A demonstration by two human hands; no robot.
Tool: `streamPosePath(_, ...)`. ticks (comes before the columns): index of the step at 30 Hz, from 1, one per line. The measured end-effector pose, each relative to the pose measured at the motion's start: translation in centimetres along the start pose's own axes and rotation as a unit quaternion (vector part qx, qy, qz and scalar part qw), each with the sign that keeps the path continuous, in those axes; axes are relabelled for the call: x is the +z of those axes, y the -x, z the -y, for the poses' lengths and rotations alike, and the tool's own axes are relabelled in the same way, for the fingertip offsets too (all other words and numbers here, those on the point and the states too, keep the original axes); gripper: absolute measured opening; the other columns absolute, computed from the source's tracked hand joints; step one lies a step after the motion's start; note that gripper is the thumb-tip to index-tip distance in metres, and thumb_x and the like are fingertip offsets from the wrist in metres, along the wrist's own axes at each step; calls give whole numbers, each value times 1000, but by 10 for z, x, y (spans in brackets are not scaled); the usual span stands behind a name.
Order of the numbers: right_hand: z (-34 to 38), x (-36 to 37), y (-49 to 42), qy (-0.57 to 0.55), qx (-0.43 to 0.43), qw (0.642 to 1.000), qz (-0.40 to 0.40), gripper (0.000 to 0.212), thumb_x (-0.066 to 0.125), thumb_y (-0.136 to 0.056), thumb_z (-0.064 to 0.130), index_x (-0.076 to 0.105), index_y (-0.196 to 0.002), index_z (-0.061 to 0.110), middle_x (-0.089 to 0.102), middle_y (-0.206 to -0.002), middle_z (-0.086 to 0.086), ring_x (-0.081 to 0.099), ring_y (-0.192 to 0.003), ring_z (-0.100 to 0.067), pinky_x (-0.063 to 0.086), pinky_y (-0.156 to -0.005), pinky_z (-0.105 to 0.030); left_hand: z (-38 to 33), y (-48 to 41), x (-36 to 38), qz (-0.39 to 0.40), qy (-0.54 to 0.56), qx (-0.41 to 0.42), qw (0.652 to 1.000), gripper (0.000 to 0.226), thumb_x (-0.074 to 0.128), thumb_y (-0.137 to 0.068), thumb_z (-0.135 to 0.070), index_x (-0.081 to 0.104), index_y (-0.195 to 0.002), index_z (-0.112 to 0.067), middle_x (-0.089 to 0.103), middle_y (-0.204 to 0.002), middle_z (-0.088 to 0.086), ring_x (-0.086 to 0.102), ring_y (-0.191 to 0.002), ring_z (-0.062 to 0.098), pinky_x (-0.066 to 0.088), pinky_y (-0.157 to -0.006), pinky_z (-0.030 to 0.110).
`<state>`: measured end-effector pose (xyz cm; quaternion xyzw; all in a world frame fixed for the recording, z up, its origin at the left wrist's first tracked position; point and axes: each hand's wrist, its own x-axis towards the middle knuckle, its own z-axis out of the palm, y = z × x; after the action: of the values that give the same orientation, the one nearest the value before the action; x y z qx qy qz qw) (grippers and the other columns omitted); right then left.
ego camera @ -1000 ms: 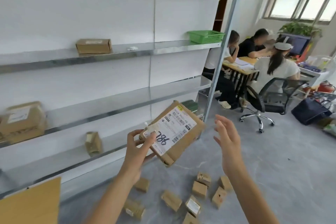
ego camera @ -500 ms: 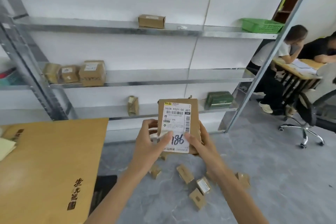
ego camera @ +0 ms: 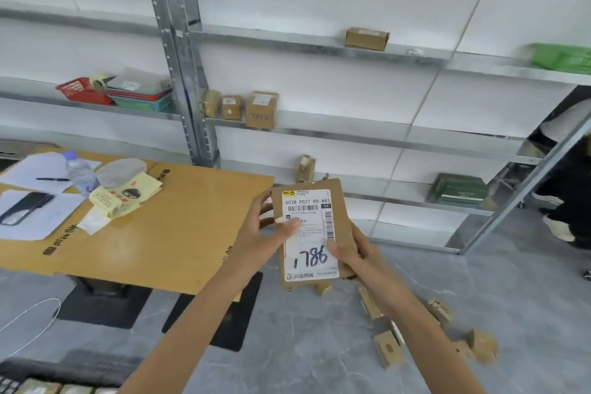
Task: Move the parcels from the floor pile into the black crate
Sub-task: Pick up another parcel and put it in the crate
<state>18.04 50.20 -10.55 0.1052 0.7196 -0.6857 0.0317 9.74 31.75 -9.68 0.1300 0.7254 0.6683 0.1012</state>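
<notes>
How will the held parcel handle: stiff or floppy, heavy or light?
Probably stiff: the parcel stands flat, edges straight. Likely light: left hand and right hand hold it by thumb and fingers.

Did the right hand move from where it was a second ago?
Yes. The right hand went leftward, judged against the loose pile of small cardboard parcels below it, and now grips the flat brown labelled parcel.

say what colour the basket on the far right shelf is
Green basket, best seen in the head view.
</notes>
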Motion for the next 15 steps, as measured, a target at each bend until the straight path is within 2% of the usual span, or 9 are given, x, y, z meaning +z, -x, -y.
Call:
streamPosePath(2,0,30,6,1,1,1000,22,86,73,-66,59,35,-141,43,71,-113,9,67,-104,-13,53,-87,-32,1,13,-32,23,11,-20,999,64,75,-64,-48,39,-117,-56,54,-124,-23,51,-119,6,48,-98,39)
streamPosePath(4,-1,63,15,3,9,999,35,90,72,-61,62,36,-141,41,70,-114,9,67,-102,-11,51,-81,-27,4,28,-65,50,26,-51,997,61,77,-63,-46,46,-116,-48,63,-121,-13,53,-120,15,45,-101,46)
streamPosePath(8,-9,130,34,-2,9,998,62,83,72,-65,59,39,-138,39,70,-109,17,68,-100,-8,53,-76,-23,18,61,-129,31,45,-80,995,44,77,-75,-28,52,-112,-28,69,-111,-4,58,-115,23,49,-95,50)
streamPosePath(10,-13,162,41,-27,9,998,62,76,73,-72,55,40,-139,37,68,-115,14,65,-108,-13,54,-87,-35,23,77,-155,14,55,-82,995,47,78,-70,-31,52,-108,-23,69,-110,-3,60,-112,24,51,-93,50)
streamPosePath(12,-18,189,47,-84,10,996,25,69,64,-77,50,42,-139,31,64,-125,3,60,-117,-19,46,-101,-48,28,91,-179,-20,87,-86,992,54,79,-62,-36,53,-107,-21,69,-109,-1,62,-109,26,52,-90,51)
streamPosePath(15,-25,222,56,-95,15,995,-40,72,57,-70,60,43,-136,36,56,-132,9,50,-125,-12,36,-109,-48,37,107,-204,-98,122,-87,984,41,78,-70,-28,54,-103,-24,70,-103,-1,67,-99,19,58,-78,40)
